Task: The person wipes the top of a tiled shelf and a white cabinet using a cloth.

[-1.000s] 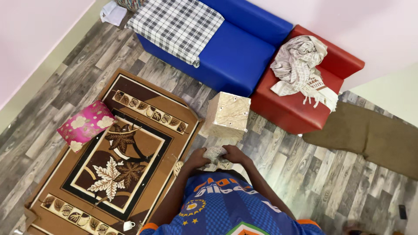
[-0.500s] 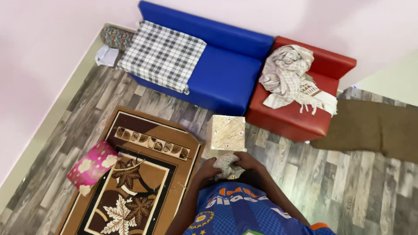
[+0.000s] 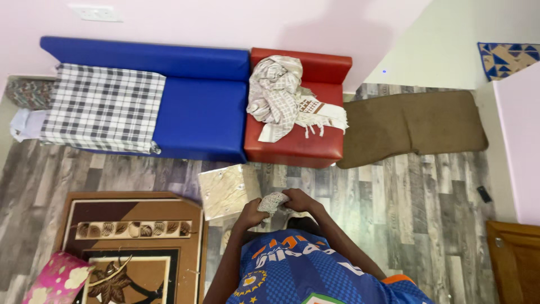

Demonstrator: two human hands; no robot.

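Both of my hands are raised in front of my chest, above a blue jersey. My left hand (image 3: 250, 210) and my right hand (image 3: 298, 200) grip a small bunched piece of pale patterned cloth (image 3: 271, 201) between them. Just left of the hands stands a small beige marbled block or stool (image 3: 224, 190) on the grey wood-look floor.
A blue sofa (image 3: 191, 107) with a checked cloth (image 3: 101, 107) and a red seat (image 3: 304, 135) holding a crumpled scarf (image 3: 278, 95) line the far wall. A brown mat (image 3: 410, 126) lies right, a patterned rug (image 3: 129, 247) and pink cushion (image 3: 56, 278) left.
The view has swung right and upward, bringing the brown mat and right wall in. My hands have stayed together on the cloth, lifted slightly, beside the beige block.
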